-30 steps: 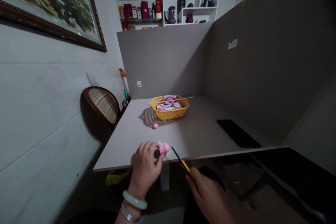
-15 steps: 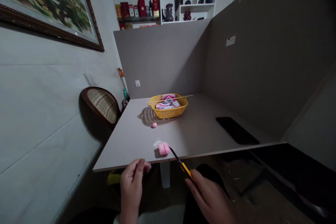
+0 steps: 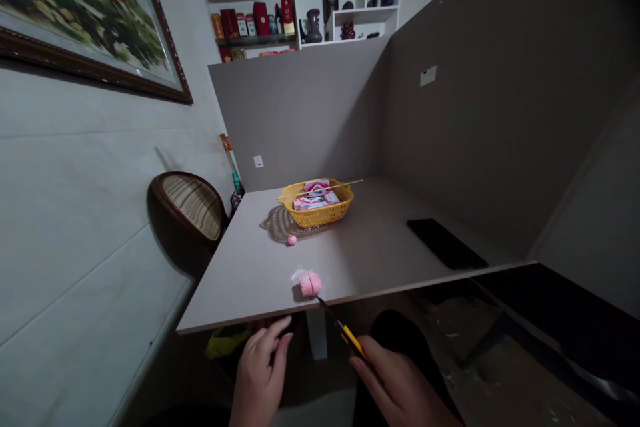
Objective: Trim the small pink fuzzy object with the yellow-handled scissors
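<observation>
Left hand (image 3: pixel 263 370) just in front of the worktop's (image 3: pixel 235 280) front edge, toward the left front corner; thumb and forefinger a narrow way apart, nothing visible between them. Farther in, small pink ball (image 3: pixel 292 240) near the yellow basket (image 3: pixel 320 217), well apart from both hands. Pink block (image 3: pixel 311 285) close to the front edge, untouched by either hand, a dark groove across it, whitish scraps (image 3: pixel 300 273) just behind. Knife (image 3: pixel 353 340) slanting in over the front edge, blade tip just beside the block's near right corner; contact impossible to tell. Right hand (image 3: pixel 387 373) wrapped round the yellow-and-black handle, also off the worktop.

As a judgement, for clean work with the blade: steady the block from its left side with the left hand, well clear of the groove; slide it slightly inward from the front edge for firmer support; make strokes short and light, probably safer against crumbling or slipping.

Basket upright toward the back edge of the worktop, holding pink-and-white packets (image 3: pixel 310 204) piled inside; number and contents impossible to make out. Thin stick (image 3: pixel 351 183) lying across the rim, left end near the left handle, right end jutting past the right one.
</observation>
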### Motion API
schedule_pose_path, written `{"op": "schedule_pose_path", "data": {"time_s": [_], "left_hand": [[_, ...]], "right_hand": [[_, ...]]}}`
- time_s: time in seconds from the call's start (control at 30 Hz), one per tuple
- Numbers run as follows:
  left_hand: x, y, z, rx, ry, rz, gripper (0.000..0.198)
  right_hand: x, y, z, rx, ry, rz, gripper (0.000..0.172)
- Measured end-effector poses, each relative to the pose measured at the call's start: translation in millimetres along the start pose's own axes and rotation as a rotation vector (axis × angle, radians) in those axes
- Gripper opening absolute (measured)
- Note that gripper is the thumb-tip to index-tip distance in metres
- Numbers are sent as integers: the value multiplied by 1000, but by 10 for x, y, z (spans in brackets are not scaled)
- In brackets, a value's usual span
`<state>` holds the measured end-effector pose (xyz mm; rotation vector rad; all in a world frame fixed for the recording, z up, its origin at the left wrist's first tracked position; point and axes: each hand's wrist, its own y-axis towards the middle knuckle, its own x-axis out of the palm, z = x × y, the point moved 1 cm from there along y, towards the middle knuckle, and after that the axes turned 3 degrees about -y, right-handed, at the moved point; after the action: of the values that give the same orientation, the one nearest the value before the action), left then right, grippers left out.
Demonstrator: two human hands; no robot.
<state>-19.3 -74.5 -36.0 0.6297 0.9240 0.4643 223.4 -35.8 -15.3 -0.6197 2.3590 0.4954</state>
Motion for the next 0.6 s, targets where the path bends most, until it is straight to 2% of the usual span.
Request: {"op": "schedule_pose_path", "data": {"time_s": [0.07,0.13,0.23,0.27,0.33,0.4,0.47,0.5,0.6], "left_hand": [[-52,110,94,22,36,6,38],[-97,177,155,101,37,25,41],[-130,219,152,166,-47,12,12],[-130,232,136,133,-81,-10,20],[-125,279,118,57,-111,-28,17],[-137,378,138,-2,-77,26,44],[-170,538,200,92,0,65,52],[-189,636,232,151,33,50,50],[-217,958,272,246,77,-170,44]], "right_hand": [[-30,-3,-24,6,0,27,33],[-45,-13,-36,18,-2,37,32],[-48,-32,-29,36,-4,42,32],[-47,-37,-23,42,-1,44,32],[-47,-38,-8,50,9,47,31],[-54,-26,5,49,21,48,31],[-74,1,16,41,26,46,30],[-89,19,21,40,20,50,30],[-143,83,37,52,-23,94,30]]}}
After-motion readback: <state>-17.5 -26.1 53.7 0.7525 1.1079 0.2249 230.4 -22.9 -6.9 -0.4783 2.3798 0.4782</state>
